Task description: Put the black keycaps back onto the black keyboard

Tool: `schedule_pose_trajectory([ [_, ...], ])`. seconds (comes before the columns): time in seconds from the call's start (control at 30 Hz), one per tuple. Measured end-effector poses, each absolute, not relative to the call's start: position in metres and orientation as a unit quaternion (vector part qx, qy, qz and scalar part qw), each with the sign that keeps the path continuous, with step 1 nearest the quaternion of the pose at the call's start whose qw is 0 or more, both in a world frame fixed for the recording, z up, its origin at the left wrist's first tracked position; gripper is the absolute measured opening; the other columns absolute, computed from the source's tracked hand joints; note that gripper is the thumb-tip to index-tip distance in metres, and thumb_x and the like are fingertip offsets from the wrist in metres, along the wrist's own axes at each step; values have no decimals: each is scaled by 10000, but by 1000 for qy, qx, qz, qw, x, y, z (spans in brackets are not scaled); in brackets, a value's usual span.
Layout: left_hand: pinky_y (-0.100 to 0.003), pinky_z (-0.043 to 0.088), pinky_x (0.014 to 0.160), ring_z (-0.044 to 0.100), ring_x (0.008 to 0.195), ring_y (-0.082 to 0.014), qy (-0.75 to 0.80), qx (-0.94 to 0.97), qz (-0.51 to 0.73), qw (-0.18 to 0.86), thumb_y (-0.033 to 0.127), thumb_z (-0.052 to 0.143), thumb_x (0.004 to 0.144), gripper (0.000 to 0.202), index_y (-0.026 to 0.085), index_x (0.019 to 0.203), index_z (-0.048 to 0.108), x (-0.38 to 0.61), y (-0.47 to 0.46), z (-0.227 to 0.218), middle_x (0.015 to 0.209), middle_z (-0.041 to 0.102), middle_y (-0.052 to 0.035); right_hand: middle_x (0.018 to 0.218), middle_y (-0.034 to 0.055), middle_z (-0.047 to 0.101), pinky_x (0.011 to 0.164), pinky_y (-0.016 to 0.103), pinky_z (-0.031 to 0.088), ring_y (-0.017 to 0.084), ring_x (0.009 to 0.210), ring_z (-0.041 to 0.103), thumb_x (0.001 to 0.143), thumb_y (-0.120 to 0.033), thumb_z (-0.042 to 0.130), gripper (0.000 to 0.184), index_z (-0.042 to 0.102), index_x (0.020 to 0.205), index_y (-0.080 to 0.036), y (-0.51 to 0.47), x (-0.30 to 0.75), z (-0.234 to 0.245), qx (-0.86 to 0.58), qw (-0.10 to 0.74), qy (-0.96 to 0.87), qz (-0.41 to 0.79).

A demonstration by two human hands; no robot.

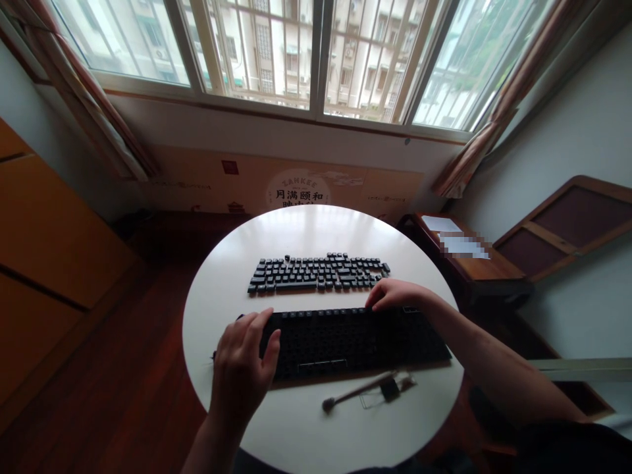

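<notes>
A black keyboard (pixel 340 342) lies across the near half of the round white table (pixel 217 276). Keycaps stand along its far row, while most of the body looks bare and dark. My left hand (pixel 247 352) rests over its left end, thumb apart from the fingers. At the far edge, right of the middle, my right hand (pixel 392 294) has its fingertips pressed together on the key row; whatever they may hold is hidden. Loose black keycaps (pixel 316 271) are laid out in keyboard order beyond. A thin brush (pixel 358 390) and a wire keycap puller (pixel 390 390) lie in front.
Barred windows (pixel 316 59) and a printed cardboard panel (pixel 197 178) are behind the table. To the right stands a wooden side table (pixel 494 263) with papers, near a wooden chair back (pixel 567 217). An orange cabinet (pixel 49 230) fills the left side.
</notes>
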State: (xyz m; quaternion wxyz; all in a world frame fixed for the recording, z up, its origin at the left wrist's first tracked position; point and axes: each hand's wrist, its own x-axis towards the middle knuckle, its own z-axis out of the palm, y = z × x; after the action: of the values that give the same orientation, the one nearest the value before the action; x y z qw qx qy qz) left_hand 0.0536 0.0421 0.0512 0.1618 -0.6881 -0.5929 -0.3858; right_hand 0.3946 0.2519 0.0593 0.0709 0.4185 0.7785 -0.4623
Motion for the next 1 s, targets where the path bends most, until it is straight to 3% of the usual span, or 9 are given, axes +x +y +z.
schedule_pose_trajectory([
  [0.3,-441,513,940,615,1021,-270,-594,-714,-364,66,277,521,959,246,205,1165,636,54,62,37,1098,657,-112,1015,33,772,855,255,494,216,945,694,719,-352,711,393,800,1055,-170,250,392,61,414,57,778,-469],
  [1.0,-398,526,915,627,976,-229,-567,-688,-451,42,197,536,942,168,203,1015,688,45,63,21,1022,645,-87,950,13,777,790,245,482,215,897,697,744,-260,651,253,828,919,-218,225,368,80,481,67,820,-305],
])
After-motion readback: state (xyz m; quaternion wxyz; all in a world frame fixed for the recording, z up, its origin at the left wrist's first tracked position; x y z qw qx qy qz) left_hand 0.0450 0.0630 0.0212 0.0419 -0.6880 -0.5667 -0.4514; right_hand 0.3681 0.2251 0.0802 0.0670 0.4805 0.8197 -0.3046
